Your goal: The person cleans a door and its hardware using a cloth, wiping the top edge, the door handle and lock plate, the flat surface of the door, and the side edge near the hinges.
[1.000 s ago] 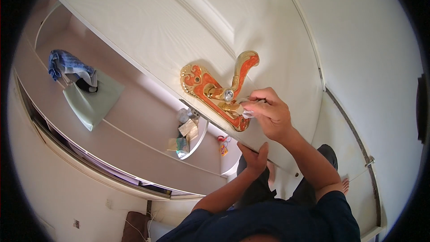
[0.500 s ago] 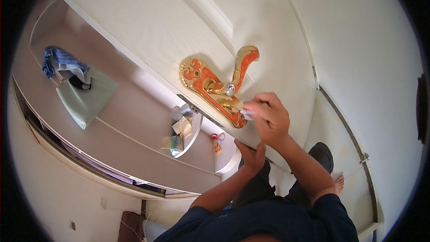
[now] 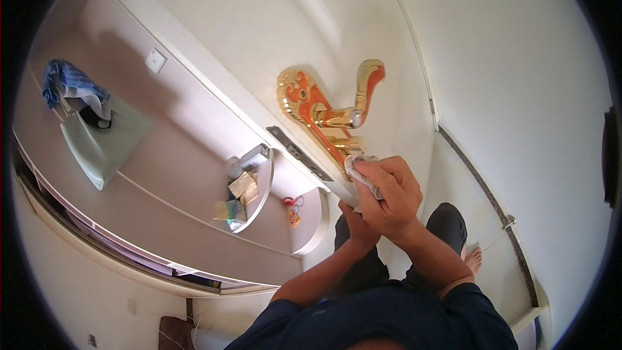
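With right-hand fingers [image 3: 383, 176], pinching a crumpled whitish cloth [image 3: 354, 170] near the edge of a white door [image 3: 253, 45], below an ornate orange-and-gold metal lever [image 3: 365, 94], ideally pressing evenly.

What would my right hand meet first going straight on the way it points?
Probably the lower end of the orange and gold handle plate, just past the white cloth your right hand pinches; depth is unclear.

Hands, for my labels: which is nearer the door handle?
The right hand, pinching a whitish cloth by the door handle; the left hand is lower, farther away.
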The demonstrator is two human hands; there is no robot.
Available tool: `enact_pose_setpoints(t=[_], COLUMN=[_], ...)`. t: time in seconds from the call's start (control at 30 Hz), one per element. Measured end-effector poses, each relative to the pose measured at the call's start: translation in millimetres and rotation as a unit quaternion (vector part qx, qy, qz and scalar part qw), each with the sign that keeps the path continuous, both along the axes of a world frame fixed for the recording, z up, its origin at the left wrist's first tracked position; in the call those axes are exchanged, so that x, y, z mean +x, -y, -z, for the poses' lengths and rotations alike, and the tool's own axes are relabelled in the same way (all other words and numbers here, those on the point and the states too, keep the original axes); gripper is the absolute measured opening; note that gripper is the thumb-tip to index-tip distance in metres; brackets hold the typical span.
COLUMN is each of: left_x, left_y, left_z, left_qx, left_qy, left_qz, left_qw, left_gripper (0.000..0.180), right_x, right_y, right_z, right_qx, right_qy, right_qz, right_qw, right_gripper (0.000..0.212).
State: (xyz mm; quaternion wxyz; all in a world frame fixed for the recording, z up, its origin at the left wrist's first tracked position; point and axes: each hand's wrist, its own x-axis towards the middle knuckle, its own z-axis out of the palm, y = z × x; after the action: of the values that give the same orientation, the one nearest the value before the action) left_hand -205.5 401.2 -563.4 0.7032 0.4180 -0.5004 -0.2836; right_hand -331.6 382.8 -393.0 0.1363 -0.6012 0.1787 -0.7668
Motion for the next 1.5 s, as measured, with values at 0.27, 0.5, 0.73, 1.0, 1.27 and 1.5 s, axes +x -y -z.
enact_pose_setpoints(t=[0.27, 0.5, 0.73, 1.0, 1.27, 1.5], left_x=[-15.8, -59.3, -81.3, -82.6, -73.0, -53.4], left_y=[-0.6, -5.5, -6.8, -11.8, -4.9, -23.3], left_z=[24.5, 1.7, -4.8, -10.9, -9.2, -12.9], left_qx=[0.079, -0.129, -0.154, -0.185, -0.185, -0.109], left_qy=[-0.077, 0.169, 0.176, 0.192, 0.194, 0.176], left_qz=[0.122, -0.033, -0.042, -0.034, -0.039, 0.089], left_qw=[0.986, 0.977, 0.971, 0.963, 0.963, 0.974], left_gripper=[0.074, 0.087, 0.089, 0.088, 0.09, 0.088], right_x=[-31.5, -60.1, -60.2, -56.9, -76.6, -58.9], right_y=[-28.2, -25.4, -36.4, -59.9, -79.0, -85.8], right_z=[-33.8, -70.8, -76.5, -89.5, -69.7, -37.6], right_qx=[-0.079, -0.054, -0.056, 0.032, 0.065, 0.052], right_qy=[-0.019, -0.06, -0.102, -0.137, -0.186, -0.09], right_qz=[0.129, 0.334, 0.384, 0.32, 0.217, 0.179], right_qw=[0.988, 0.939, 0.916, 0.937, 0.956, 0.978], right_gripper=[0.034, 0.031, 0.037, 0.044, 0.045, 0.035])
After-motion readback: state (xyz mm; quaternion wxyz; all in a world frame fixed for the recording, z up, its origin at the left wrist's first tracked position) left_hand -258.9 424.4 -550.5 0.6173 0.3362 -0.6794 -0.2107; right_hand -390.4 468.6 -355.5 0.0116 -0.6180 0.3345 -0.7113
